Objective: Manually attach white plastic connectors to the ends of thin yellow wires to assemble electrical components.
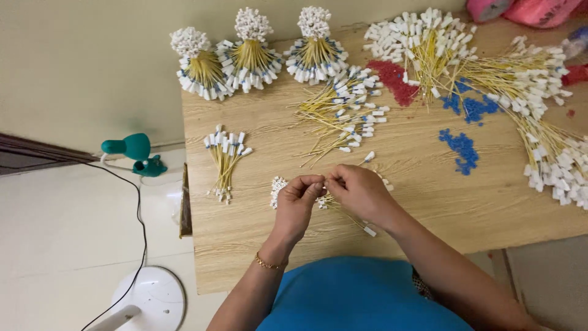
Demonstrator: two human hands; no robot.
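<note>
Just right of the small white connector pile [278,187], left hand [299,199] and right hand [361,191] pinched together on a yellow wire [350,217], long axis slanting down-right, white tip [370,232] pointing toward the table [429,196] edge

Matt wood-grain table [429,196] – thin yellow wires [324,125], white plastic tags [278,187], blue plastic bits [462,147].
</note>
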